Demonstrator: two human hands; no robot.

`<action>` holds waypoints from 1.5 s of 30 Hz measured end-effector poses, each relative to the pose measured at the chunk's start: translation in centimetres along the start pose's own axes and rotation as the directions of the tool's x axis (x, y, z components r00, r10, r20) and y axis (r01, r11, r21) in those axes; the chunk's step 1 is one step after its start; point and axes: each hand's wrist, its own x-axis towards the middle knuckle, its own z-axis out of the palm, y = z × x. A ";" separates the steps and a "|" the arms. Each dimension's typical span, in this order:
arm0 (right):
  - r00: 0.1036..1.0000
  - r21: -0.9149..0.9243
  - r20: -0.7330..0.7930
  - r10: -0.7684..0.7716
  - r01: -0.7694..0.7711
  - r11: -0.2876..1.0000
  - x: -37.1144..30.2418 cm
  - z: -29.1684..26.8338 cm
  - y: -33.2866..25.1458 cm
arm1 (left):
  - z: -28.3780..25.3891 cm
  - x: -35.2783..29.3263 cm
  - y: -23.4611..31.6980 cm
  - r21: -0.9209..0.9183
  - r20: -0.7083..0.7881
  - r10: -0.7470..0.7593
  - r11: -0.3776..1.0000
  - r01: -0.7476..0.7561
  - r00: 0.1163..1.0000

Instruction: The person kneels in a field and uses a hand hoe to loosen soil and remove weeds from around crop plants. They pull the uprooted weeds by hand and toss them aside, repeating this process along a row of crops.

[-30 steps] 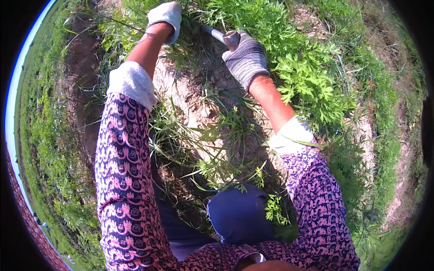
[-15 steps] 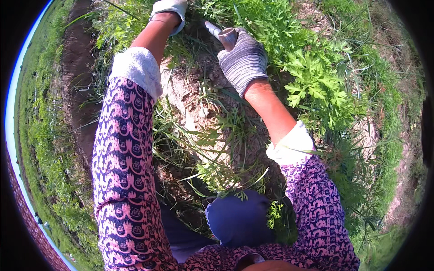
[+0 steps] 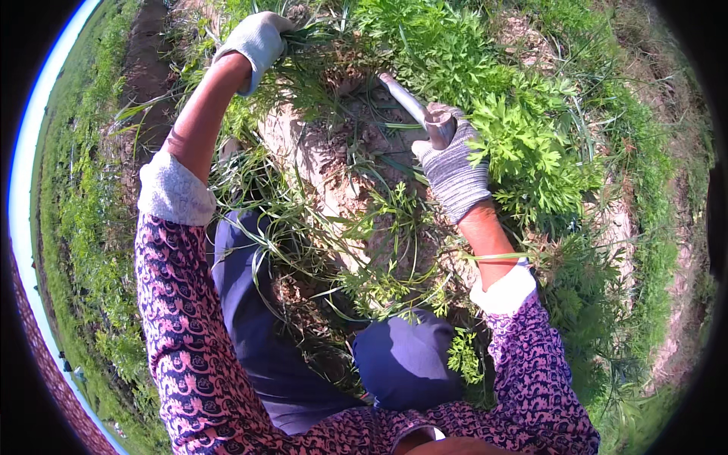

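My left hand (image 3: 255, 47), in a pale work glove, is closed around a clump of grassy weeds (image 3: 309, 35) at the top left. Brown, dry-looking matter shows at the clump's right end. In a grey striped knit glove, my right hand (image 3: 457, 168) grips a short hand tool (image 3: 406, 98). Its grey metal neck slants up and left from a round socket at my fist, with the tip over soil beside the weeds. The tool's working edge cannot be made out. Leafy, carrot-like plants (image 3: 523, 140) stand close to the right hand.
Pulled grass (image 3: 265, 193) lies over pale soil (image 3: 303, 148) between my arms. My blue-trousered knee (image 3: 406, 360) is at the bottom middle. A dark furrow (image 3: 144, 76) runs along the left, with more green rows beyond. Plants and a bare strip line the right.
My left hand has come down and left, with the clump of weeds now showing in it. My right hand has moved right and nearer with the tool.
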 end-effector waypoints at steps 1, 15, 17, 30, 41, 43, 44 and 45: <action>0.999 0.074 -0.034 -0.010 0.012 0.997 -1.1 -1.7 1.1 | -0.8 -0.7 -0.8 -0.005 -0.050 0.067 0.998 -0.067 0.997; 0.998 0.010 -0.040 -0.047 0.047 0.999 -9.3 -7.9 0.0 | -8.8 -17.9 -19.6 0.218 -0.115 -0.450 0.858 0.464 0.886; 0.993 0.147 -0.114 0.007 0.010 0.989 -7.2 -6.8 -1.8 | -6.5 -17.5 -19.6 0.299 0.022 -0.489 0.835 0.461 0.872; 0.998 0.110 -0.035 -0.048 0.052 0.993 -6.9 -5.9 -0.6 | 1.7 -12.5 -3.6 -0.034 0.237 0.062 0.998 -0.056 0.969; 0.995 0.037 0.002 0.097 -0.097 0.995 -7.2 -5.4 1.1 | -3.7 -7.6 5.8 -0.787 0.061 -0.125 0.605 0.125 0.990; 0.991 0.128 0.028 0.129 -0.131 0.983 -8.9 -6.7 2.5 | -3.3 -7.6 6.4 -0.747 0.108 -0.098 0.648 0.146 0.989; 0.993 0.119 0.060 0.101 -0.108 0.987 -9.5 -7.6 3.2 | -2.7 -8.3 6.5 -0.736 0.097 -0.105 0.661 0.143 0.990; 0.994 0.099 0.081 0.077 -0.085 0.991 -10.2 -8.9 4.0 | -1.9 -8.8 6.6 -0.720 0.018 -0.121 0.688 0.097 0.992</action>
